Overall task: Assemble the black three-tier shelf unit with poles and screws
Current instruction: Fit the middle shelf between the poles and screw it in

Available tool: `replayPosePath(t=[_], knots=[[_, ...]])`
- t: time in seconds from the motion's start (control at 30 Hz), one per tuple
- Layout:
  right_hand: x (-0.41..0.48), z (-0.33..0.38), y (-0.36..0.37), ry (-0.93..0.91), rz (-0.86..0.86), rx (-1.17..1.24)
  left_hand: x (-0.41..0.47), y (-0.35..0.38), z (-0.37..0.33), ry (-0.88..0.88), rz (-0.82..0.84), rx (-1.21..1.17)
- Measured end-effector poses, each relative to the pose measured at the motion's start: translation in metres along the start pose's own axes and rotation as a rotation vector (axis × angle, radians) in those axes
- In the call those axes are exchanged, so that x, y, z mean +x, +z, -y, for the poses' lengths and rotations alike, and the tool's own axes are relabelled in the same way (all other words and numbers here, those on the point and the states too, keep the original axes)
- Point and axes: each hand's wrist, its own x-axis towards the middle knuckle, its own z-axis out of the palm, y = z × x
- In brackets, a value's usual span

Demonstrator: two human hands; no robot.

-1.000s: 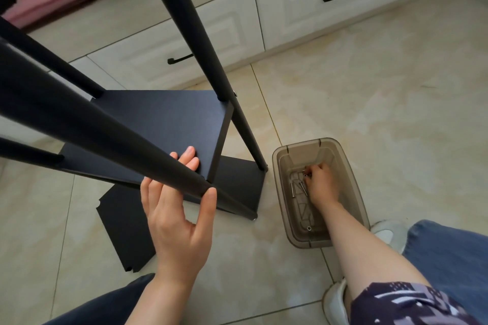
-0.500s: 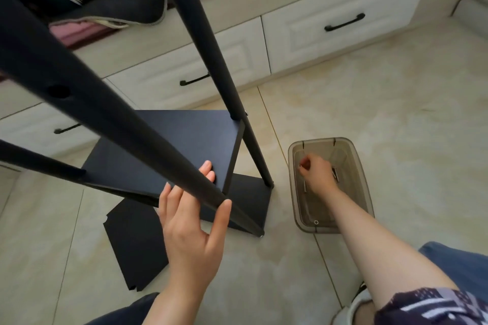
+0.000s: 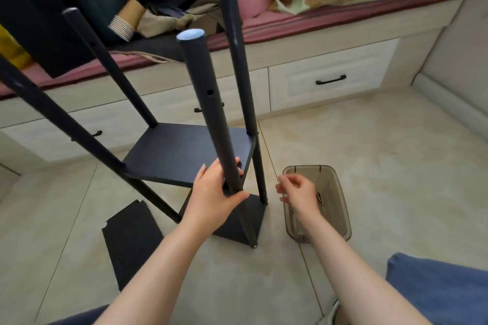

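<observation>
A loose panel [image 3: 132,240] is seen left of the left hand [image 3: 214,194], by which the nearest pole [image 3: 210,116] of the shelf unit [image 3: 182,153] is gripped; the right hand [image 3: 298,192] is held pinched over the box [image 3: 342,214], on what cannot be told

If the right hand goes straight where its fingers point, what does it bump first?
Probably the black pole just left of the right hand, though depth is unclear.

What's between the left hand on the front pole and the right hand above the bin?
Head view: another black pole stands between the left hand and the right hand, down to a corner of the bottom shelf; otherwise bare floor tile.
</observation>
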Motion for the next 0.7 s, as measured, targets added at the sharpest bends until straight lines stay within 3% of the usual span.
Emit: replayPosePath(t=[0.13, 0.47, 0.7], knots=[[-0.036, 0.006, 0.023, 0.035, 0.096, 0.046, 0.011, -0.007, 0.003, -0.018, 0.088, 0.082], [-0.051, 0.036, 0.069, 0.065, 0.304, -0.032, 0.029, -0.046, 0.012, -0.041, 0.031, 0.040], [-0.033, 0.085, 0.112, -0.140, 0.433, -0.294, 0.051, -0.112, 0.022, -0.126, -0.059, -0.130]])
